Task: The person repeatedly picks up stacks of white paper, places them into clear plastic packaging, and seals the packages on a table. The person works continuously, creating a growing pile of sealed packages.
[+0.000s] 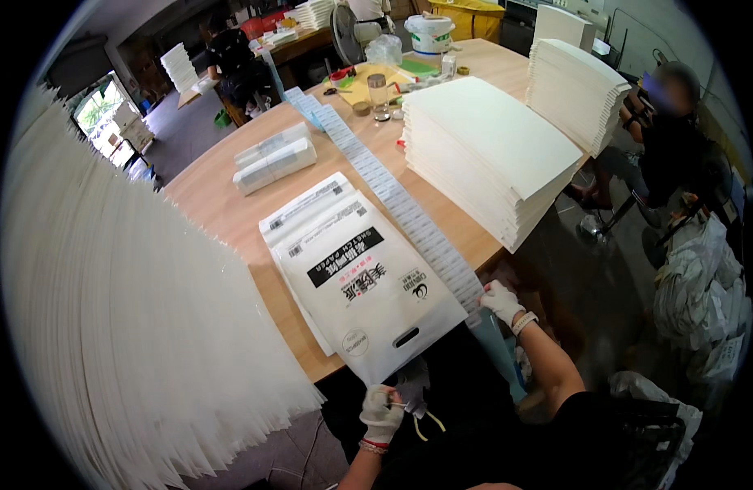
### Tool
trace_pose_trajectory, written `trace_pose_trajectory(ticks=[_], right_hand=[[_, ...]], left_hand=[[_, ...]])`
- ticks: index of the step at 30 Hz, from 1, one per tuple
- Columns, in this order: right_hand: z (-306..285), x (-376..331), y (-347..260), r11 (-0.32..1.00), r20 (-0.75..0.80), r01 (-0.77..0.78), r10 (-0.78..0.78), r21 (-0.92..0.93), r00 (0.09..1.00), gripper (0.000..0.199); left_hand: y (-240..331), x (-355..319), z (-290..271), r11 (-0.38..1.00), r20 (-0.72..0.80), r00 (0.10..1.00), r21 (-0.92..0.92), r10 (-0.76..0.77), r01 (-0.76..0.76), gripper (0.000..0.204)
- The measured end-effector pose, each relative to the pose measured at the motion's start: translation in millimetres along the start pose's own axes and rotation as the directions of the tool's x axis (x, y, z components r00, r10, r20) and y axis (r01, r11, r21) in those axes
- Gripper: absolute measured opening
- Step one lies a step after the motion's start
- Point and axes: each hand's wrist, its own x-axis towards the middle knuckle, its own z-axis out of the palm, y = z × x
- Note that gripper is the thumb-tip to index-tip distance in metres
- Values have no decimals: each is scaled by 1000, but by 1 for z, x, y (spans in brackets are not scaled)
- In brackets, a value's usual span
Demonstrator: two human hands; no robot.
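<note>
At the near worktop edge: two gloved hands, one person's.
Left hand (pixel 381 415): below the worktop (pixel 221 204) rim, fingers closed on a small pale cord piece (pixel 425 420); what it is exactly is hard to make out.
Right hand (pixel 501 302): at the near end of the label strip (pixel 393 192), fingers curled onto it; whether they pinch it I cannot tell.
Bags (pixel 356 273): one printed white stack, overhanging the near edge, between both hands; count within it unclear.
Paper stacks: two tall ones, the nearer (pixel 486 155) and the farther (pixel 576 90).
Wrapped packs (pixel 274 159): two, side by side.
Fanned sheets (pixel 123 302): one big spread at left, cut off by the rim.
Other people: two, partly hidden.
</note>
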Motion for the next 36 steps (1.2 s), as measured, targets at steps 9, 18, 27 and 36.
trace_pose_trajectory(ticks=[9,18,27,36], right_hand=[[-51,-27,-57,974,76,199,-208,113,975,59],[-62,-22,-45,917,-8,395,-397,-57,918,16],[-34,-8,-163,699,-163,701,-682,146,713,11],[188,151,-304,871,248,381,-461,312,852,17]], left_hand=[[70,135,119,75,766,392,-414,-510,907,15],[66,172,146,-58,800,439,-503,-410,862,17],[59,142,138,716,615,660,-213,-431,665,52],[-16,1,-20,900,-22,929,-258,-368,351,32]])
